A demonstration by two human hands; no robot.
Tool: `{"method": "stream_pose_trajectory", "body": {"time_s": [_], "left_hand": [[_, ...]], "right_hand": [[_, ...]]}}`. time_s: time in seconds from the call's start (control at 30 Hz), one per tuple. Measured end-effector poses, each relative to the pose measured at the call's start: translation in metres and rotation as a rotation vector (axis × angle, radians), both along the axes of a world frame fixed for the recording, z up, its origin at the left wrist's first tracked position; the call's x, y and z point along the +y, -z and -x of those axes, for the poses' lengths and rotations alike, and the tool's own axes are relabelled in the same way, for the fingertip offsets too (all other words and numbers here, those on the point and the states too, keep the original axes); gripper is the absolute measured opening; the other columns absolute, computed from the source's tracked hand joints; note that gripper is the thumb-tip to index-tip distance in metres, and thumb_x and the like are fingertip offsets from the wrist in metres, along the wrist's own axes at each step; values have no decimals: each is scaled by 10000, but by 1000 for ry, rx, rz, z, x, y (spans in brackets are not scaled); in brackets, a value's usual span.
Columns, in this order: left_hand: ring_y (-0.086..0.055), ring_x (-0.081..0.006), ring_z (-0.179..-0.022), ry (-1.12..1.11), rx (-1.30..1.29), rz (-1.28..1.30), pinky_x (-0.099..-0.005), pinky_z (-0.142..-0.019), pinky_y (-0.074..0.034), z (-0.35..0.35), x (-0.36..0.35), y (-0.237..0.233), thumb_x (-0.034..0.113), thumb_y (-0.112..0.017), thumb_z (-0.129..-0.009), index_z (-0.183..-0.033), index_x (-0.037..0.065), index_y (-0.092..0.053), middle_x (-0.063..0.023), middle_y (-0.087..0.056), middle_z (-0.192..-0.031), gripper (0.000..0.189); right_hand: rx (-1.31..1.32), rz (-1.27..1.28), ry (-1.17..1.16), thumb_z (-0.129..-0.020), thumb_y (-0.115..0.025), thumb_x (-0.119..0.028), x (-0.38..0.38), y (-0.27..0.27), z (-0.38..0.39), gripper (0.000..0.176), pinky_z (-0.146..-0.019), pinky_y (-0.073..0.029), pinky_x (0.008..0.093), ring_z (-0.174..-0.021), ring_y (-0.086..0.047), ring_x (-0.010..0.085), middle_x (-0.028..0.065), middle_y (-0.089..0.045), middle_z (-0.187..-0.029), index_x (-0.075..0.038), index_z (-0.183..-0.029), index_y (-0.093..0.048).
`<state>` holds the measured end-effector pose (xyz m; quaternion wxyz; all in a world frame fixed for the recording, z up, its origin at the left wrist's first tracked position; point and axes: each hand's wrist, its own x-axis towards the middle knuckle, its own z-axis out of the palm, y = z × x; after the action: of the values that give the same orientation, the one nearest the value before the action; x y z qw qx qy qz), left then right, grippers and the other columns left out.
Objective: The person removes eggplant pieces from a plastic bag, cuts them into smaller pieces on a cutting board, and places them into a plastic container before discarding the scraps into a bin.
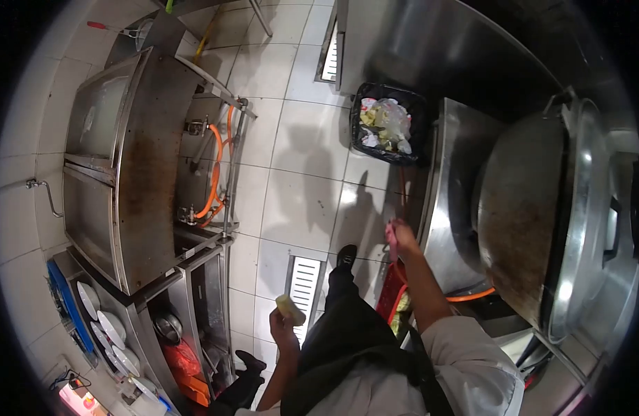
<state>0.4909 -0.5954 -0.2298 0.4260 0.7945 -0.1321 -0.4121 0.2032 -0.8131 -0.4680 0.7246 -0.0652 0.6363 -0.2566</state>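
A pale yellow-green, stubby piece of what looks like vegetable (pixel 290 310) is gripped in my left hand (pixel 283 333), above the floor drain grate. My right hand (pixel 403 240) reaches forward on the right, its fingers closed around a pink object (pixel 391 240). Blur and small size hide what kind of thing the pink object is. Below my right forearm stands a red crate (pixel 390 290) with yellow-green contents, partly covered by my arm and apron.
A black-lined bin (pixel 358 132) with scraps and plastic stands ahead. On the right is a large lidded metal pot (pixel 517 215) beside a steel counter (pixel 448 208). Steel units (pixel 149 173) with orange hoses (pixel 215 173) line the left. A drain grate (pixel 305 281) lies in the tiled floor.
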Motion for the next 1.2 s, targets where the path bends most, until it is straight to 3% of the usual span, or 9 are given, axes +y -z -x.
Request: {"method": "stream_pose_trajectory", "body": {"time_s": [0.1, 0.23, 0.4, 0.57, 0.73, 0.87, 0.93, 1.03, 1.2], "left_hand": [[-501, -201, -1056, 75, 110, 56, -335, -916, -394, 8, -25, -6, 128, -537, -887, -1153, -20, -452, -118, -520, -1114, 315], [-495, -216, -1101, 312, 224, 189, -338, -947, -386, 25, -67, -42, 71, -549, -871, -1186, -27, -441, -123, -514, -1158, 347], [-523, -234, -1071, 1014, 110, 440, -338, -936, -390, 85, -98, -79, 82, -633, -777, -1173, 10, -475, -124, -551, -1102, 432], [-541, -299, -1034, 1570, 296, 726, -352, -899, -409, 214, -81, -163, 112, -662, -774, -1158, 0, -482, -168, -551, -1098, 439], [-531, -342, -1025, 1951, 440, 737, -366, -884, -421, 335, 6, -152, 106, -615, -793, -1167, 5, -467, -202, -532, -1118, 415], [-596, -300, -954, 1909, 215, 931, -339, -837, -474, 378, 27, -108, 61, -622, -782, -1158, -38, -466, -193, -566, -1077, 419], [-609, -256, -952, 1886, 356, 879, -333, -838, -482, 379, 25, -106, 44, -623, -781, -1143, -41, -482, -176, -591, -1050, 398], [-607, -204, -958, 1907, 346, 806, -317, -831, -481, 377, 20, -117, 79, -664, -772, -1115, -22, -526, -145, -614, -1025, 383], [-598, -145, -874, 1792, 208, 737, -270, -728, -472, 387, 19, -143, 156, -729, -734, -1045, 38, -587, -74, -633, -982, 361]], "right_hand": [[-33, -1, 102, -881, -502, -168, 50, -64, -1, 91, -393, -411, 297, -458, -475, 129, 26, -514, -618, -90, -926, -491], [-40, 27, -30, -854, -522, -94, 82, -188, 2, 73, -398, -411, 270, -446, -480, 123, 26, -520, -611, -76, -925, -512], [53, 268, -67, -861, -513, -85, 159, -340, 45, 122, -352, -378, 229, -387, -467, 104, 26, -531, -585, -60, -979, -500], [474, 320, 486, -915, -481, -138, 280, -469, 84, 75, -393, -295, 201, -444, -360, 43, -33, -419, -574, -67, -926, -461], [928, 340, 746, -913, -458, -115, 422, -464, 95, 76, -405, -279, 206, -480, -337, 25, -48, -386, -563, -64, -880, -411], [1213, 224, 502, -912, -462, -128, 455, -460, 85, 101, -462, -393, 324, -455, -445, 146, 78, -453, -533, -36, -912, -422], [1248, 125, 441, -906, -467, -154, 444, -472, 79, 144, -558, -422, 467, -658, -558, 449, 248, -563, -654, -21, -947, -428], [1272, 61, 298, -905, -433, -169, 428, -464, 83, 156, -575, -408, 537, -662, -550, 472, 288, -553, -646, -22, -949, -411], [1261, 21, 233, -902, -424, -158, 392, -466, 102, 155, -597, -424, 532, -666, -569, 455, 279, -570, -664, -10, -944, -407]]}}
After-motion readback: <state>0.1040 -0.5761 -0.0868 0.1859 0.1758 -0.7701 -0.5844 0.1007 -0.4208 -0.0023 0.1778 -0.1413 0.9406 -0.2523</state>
